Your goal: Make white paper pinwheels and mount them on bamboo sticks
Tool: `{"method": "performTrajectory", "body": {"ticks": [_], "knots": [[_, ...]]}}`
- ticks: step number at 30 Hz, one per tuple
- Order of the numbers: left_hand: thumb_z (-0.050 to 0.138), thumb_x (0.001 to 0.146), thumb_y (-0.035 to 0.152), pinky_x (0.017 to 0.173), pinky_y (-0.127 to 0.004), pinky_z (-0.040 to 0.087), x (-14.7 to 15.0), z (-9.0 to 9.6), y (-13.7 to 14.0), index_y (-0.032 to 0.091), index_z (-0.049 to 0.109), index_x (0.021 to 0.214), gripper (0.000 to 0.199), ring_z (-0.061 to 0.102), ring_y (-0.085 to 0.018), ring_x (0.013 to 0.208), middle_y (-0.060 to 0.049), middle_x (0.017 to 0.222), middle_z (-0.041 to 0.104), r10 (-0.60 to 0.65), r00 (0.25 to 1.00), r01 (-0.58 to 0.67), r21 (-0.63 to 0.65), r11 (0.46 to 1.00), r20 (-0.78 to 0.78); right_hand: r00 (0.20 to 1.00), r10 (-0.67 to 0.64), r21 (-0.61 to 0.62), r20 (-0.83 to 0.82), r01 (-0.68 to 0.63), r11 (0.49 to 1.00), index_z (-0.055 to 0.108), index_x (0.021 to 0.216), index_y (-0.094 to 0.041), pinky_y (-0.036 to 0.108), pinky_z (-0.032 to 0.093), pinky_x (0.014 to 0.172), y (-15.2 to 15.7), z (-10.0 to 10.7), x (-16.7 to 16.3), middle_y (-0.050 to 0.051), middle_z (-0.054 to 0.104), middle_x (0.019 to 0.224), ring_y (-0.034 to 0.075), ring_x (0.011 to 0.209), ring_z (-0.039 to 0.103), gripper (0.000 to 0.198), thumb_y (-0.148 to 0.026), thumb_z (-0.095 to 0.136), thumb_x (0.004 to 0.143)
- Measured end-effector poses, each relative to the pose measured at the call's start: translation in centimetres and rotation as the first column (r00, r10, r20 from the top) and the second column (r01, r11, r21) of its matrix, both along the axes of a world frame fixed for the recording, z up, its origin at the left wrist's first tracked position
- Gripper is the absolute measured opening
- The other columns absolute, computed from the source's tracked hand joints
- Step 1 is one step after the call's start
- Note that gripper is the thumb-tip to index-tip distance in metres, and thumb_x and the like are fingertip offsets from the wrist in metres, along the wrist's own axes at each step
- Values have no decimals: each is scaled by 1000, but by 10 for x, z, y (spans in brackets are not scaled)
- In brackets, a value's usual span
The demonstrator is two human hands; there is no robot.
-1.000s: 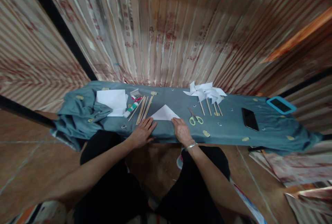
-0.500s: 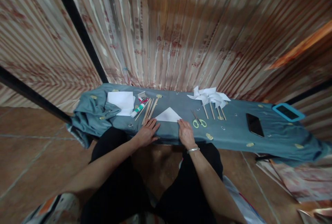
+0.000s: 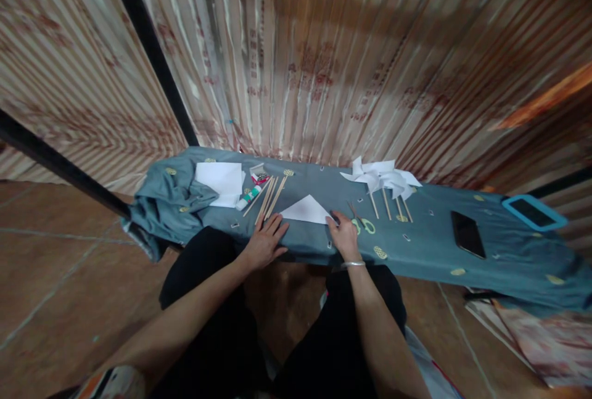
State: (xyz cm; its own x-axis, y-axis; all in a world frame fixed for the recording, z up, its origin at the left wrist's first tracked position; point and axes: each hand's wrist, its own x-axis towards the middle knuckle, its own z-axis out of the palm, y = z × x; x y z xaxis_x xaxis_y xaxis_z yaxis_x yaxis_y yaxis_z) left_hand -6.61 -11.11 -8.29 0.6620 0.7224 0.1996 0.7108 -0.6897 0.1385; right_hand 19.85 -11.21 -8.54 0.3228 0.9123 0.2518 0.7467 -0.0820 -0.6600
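A white sheet of paper folded into a triangle [image 3: 307, 210] lies on the cloth-covered bench, its long edge towards me. My left hand [image 3: 264, 245] rests flat at its left corner, fingers stretched out and thumb apart. At the right corner, my right hand [image 3: 344, 237] has its thumb and bent forefinger closed on the paper. Scissors with pale green handles [image 3: 368, 226] lie just beyond the right hand, which partly hides one loop. Several thin wooden sticks [image 3: 268, 197] lie beside the left fingertips.
White paper pinwheels [image 3: 382, 174] on sticks lie at the back right. A black phone [image 3: 467, 234] and a blue-framed tablet [image 3: 534, 212] are farther right. At left are white paper sheets [image 3: 221, 182], a glue stick [image 3: 248, 197] and a small red-and-white box [image 3: 259, 175].
My right thumb and forefinger have bent in at the paper's right corner, and that hand has shifted closer to the scissors. My left hand stays by the left corner. The view has tilted slightly.
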Motion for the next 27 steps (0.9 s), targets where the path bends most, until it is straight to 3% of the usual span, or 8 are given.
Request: {"method": "performTrajectory", "body": {"ticks": [4,8,12,18,27], "knots": [[57,88,40,116,-57,16,1,1,0,14,47,137,56,33,-32,141,-20,148,42,18,999,-18,-12,1000,27,983,0,-13,-183,-3,1000,73,96,-14,39,52,77,1,1,9,13,75,86,26,77,68,37,-41,61,74],[56,89,40,115,-59,16,5,1,-2,13,50,135,53,33,-33,140,-21,147,42,33,998,-32,-16,999,62,929,21,13,-371,-17,1000,73,82,-16,34,53,67,-2,0,11,8,74,73,22,68,67,32,-45,63,69],[55,89,41,114,-62,15,12,-1,-1,15,43,140,58,28,-35,143,-21,151,36,58,989,-54,-35,998,138,865,30,55,-501,-3,999,72,74,-18,34,52,65,-8,6,11,6,73,70,21,67,67,33,-49,66,66],[52,91,35,115,-57,18,31,0,19,14,20,150,70,21,-31,146,-22,155,27,126,914,-87,-119,989,386,788,63,119,-612,13,993,72,82,-19,35,53,72,-21,23,10,6,75,80,20,75,67,30,-44,71,65],[58,80,12,108,-46,38,62,15,40,16,50,133,53,51,-26,124,-13,131,57,195,805,-54,-258,965,560,680,131,104,-721,-81,991,72,85,-21,35,53,75,-27,25,3,3,74,78,19,75,67,29,-37,79,61]]}}
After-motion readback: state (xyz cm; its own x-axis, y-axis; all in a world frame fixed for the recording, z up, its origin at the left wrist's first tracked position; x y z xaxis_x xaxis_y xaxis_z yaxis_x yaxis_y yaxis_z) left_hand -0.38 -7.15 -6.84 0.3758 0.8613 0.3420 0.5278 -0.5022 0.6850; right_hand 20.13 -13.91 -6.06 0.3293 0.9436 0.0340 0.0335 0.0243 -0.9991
